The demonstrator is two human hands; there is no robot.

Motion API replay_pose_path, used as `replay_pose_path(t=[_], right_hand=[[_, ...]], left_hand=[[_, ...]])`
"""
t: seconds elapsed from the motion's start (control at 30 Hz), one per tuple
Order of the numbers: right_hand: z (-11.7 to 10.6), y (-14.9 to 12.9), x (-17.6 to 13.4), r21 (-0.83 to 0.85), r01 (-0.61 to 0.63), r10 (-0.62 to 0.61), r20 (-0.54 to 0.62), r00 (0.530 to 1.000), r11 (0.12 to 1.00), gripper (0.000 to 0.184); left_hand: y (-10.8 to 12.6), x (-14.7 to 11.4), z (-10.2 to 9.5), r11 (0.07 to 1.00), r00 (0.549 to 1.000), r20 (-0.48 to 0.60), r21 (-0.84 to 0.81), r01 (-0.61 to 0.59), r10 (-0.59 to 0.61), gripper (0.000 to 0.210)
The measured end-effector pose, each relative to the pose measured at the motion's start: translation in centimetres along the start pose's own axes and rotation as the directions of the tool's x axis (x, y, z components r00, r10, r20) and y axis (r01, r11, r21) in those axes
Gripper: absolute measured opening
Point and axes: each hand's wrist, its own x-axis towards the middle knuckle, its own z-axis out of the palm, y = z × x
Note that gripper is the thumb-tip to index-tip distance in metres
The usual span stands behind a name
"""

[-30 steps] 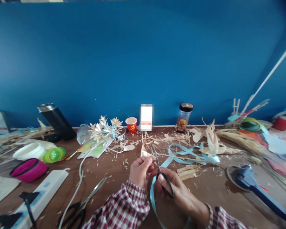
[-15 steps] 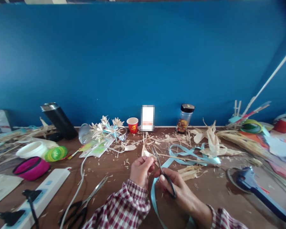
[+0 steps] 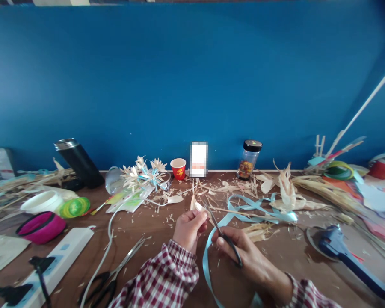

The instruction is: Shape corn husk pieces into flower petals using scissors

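Observation:
My left hand [image 3: 190, 229] pinches a small pale piece of corn husk [image 3: 199, 207] between thumb and fingertips, near the middle of the table. To its right, my right hand [image 3: 244, 252] is closed around the black handles of a pair of scissors [image 3: 218, 229]. The scissor blades point up and away, their tips close beside the husk; whether they touch it I cannot tell. A light blue ribbon [image 3: 205, 261] runs between my hands and curls back over the table. Farther off, dried husks [image 3: 288, 192] lie to the right.
Husk flowers [image 3: 144, 173] stand at back left, beside a red paper cup [image 3: 178, 170]. A lidded jar [image 3: 249, 160] is at the back. Second scissors [image 3: 115, 271] and a power strip [image 3: 59, 263] lie left; a blue glue gun [image 3: 346, 252] lies right. Husk scraps litter the table.
My right hand has drawn slightly to the right and down with the scissors, whose blades now sit a little lower. The left hand keeps its pinch on the husk, almost unmoved.

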Motion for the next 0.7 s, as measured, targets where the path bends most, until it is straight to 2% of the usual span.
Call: replay_pose_path(t=[0.23, 0.47, 0.7], right_hand=[[-0.09, 0.4, -0.05, -0.021, 0.014, -0.015, -0.008, 1.0, 1.0, 0.038], [0.06, 0.25, 0.0, -0.048, 0.019, -0.02, -0.03, 0.999, 0.999, 0.038], [0.06, 0.07, -0.03, -0.051, 0.017, -0.018, -0.026, 1.0, 0.999, 0.036]], left_hand=[[0.12, 0.11, -0.06, 1.0, 0.999, 0.026, -0.001, 0.028, -0.028, 0.03], [0.24, -0.12, 0.18, 1.0, 1.0, -0.018, 0.004, 0.025, -0.025, 0.03], [0.45, -0.17, 0.14, 1.0, 1.0, 0.018, 0.005, 0.02, -0.021, 0.029]])
